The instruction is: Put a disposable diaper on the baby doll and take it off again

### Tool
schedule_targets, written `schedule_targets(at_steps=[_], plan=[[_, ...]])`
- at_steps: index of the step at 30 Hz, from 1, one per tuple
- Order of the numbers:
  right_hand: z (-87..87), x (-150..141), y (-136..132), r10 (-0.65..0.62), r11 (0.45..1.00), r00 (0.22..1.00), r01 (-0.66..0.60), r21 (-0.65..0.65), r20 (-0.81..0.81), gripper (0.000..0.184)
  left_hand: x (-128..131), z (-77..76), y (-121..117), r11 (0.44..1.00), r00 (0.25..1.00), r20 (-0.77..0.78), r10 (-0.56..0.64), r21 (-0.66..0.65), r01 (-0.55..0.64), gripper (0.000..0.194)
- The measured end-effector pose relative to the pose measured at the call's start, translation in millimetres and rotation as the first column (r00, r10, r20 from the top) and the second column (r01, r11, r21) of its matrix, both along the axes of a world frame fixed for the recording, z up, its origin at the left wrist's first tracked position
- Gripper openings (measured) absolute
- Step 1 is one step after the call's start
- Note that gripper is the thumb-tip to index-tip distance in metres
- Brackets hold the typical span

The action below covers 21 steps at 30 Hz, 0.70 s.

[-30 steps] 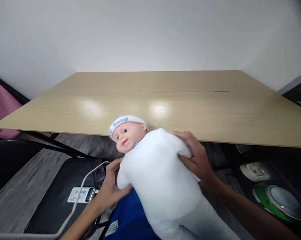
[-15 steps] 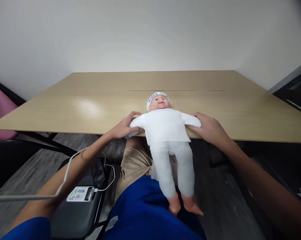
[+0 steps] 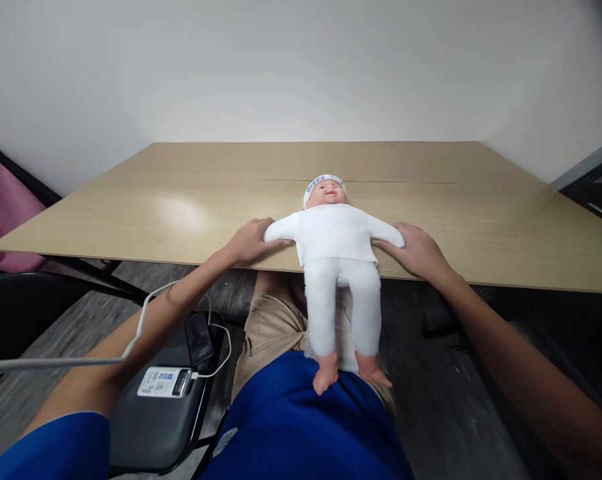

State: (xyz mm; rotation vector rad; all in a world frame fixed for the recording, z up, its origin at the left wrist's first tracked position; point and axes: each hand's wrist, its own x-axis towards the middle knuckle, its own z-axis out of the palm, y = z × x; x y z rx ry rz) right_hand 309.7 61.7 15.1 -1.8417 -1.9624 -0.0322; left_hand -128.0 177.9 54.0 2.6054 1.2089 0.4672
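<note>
A baby doll (image 3: 337, 233) in a white top and white trousers lies face up, its upper body on the table by the front edge. Its legs hang over that edge towards my lap, with bare feet showing. Round its head is a white headband (image 3: 325, 180) with blue lettering. My left hand (image 3: 253, 240) is closed on the end of the doll's sleeve at the left. At the right, my right hand (image 3: 415, 249) grips the other sleeve end, thumb and fingers around it. Both of the doll's arms are spread out sideways, and its hands are hidden.
The wooden table (image 3: 205, 180) reaches back to a pale wall. On a black chair (image 3: 151, 433) at my left lie a white power bank (image 3: 161, 382) and a dark phone (image 3: 199, 339). A white cable (image 3: 135, 333) passes over my left arm. Pink cloth (image 3: 5, 213) hangs at far left.
The doll has shifted away from me, farther onto the table, and its feet have come up and to the left. Both hands have kept hold of the sleeves.
</note>
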Motion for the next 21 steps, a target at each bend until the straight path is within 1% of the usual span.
schedule_targets(at_steps=[3, 6, 10, 12, 16, 21], plan=[[-7.2, 4.0, 15.2, 0.031, 0.999, 1.000, -0.031, 0.012, 0.002, 0.058, 2.9, -5.1, 10.3, 0.999, 1.000, 0.004, 0.017, 0.049, -0.017, 0.072], [-12.7, 8.0, 30.0, 0.037, 0.999, 0.999, -0.038, 0.030, 0.011, 0.052, 6.1, -8.5, 23.8, 0.995, 0.999, -0.012, 0.030, 0.095, -0.029, 0.072], [-15.0, 10.9, 47.8, 0.035, 0.998, 0.999, -0.036, 0.057, 0.011, 0.039, 9.5, -12.9, 47.7, 0.987, 0.999, -0.025, 0.036, 0.157, -0.031, 0.071], [-14.9, 11.5, 57.5, 0.024, 0.997, 1.000, -0.024, 0.067, 0.001, 0.035, 11.2, -15.4, 61.9, 0.984, 0.999, -0.025, 0.040, 0.174, -0.035, 0.071], [-14.3, 13.3, 81.9, 0.020, 0.996, 0.999, -0.018, 0.085, -0.025, 0.037, 14.9, -19.1, 91.9, 0.980, 0.999, -0.012, 0.042, 0.194, -0.039, 0.069], [-12.1, 19.9, 119.2, 0.012, 0.997, 0.999, -0.009, 0.078, -0.041, 0.042, 18.4, -20.6, 130.3, 0.975, 0.997, 0.034, 0.071, 0.206, -0.077, 0.075]])
